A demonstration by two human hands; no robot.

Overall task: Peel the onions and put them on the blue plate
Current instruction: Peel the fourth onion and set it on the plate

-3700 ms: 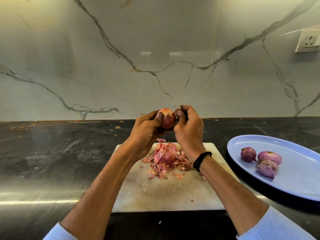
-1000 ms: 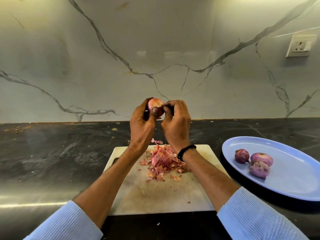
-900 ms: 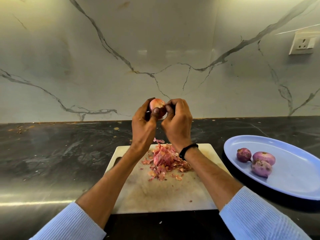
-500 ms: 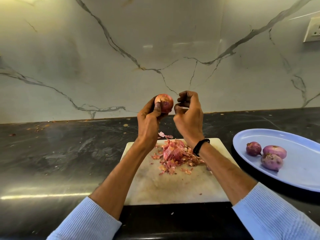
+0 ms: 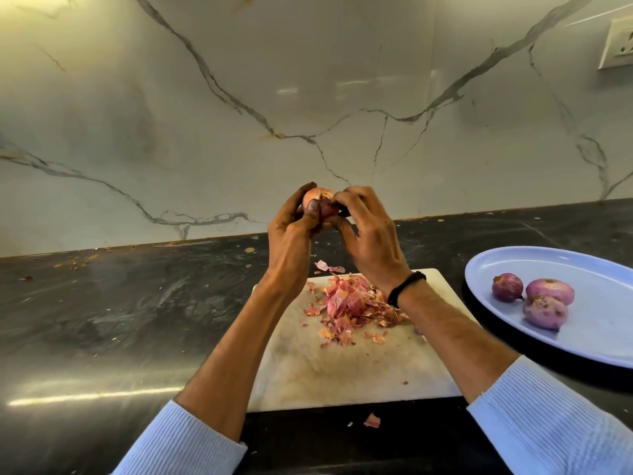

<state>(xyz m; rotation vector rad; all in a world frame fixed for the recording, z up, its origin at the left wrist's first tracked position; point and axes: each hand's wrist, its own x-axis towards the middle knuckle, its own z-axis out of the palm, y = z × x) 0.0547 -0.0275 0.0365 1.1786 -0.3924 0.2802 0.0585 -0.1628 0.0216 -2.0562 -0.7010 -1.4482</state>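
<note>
Being cupped in the left hand (image 5: 291, 241), the round pink-red onion (image 5: 317, 196) is held above the white cutting board (image 5: 342, 378); its skin is pinched by the right hand (image 5: 371, 241), nearer the oval blue plate (image 5: 599, 337) at right.

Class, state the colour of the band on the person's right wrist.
Black; the wristband shows best in the head view.

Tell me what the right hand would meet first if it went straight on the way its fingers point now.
The onion: the right hand touches it with its fingertips, pointing left toward the left hand, which grips it from the other side. Exact depth is unclear.
</note>
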